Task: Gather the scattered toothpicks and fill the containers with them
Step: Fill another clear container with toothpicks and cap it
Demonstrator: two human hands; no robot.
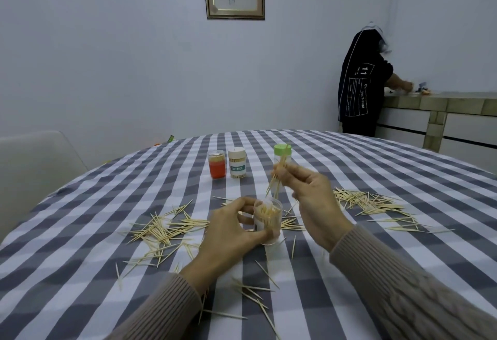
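Four containers: orange jar [217, 164], labelled jar [237, 162], green-lidded jar [282, 154] beyond the hands; clear cup [269, 216], packed with toothpicks, gripped by left hand [233, 228]. Right hand [309, 197] pinching a toothpick bunch [275, 178] above it. Loose toothpicks [166, 228] scattered either side on checked tablecloth [376, 167].

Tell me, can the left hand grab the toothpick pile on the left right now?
Probably not yet. The left hand is busy holding the clear jar. The left pile lies close beside it with nothing between, so once the hand lets go of the jar it should reach easily.
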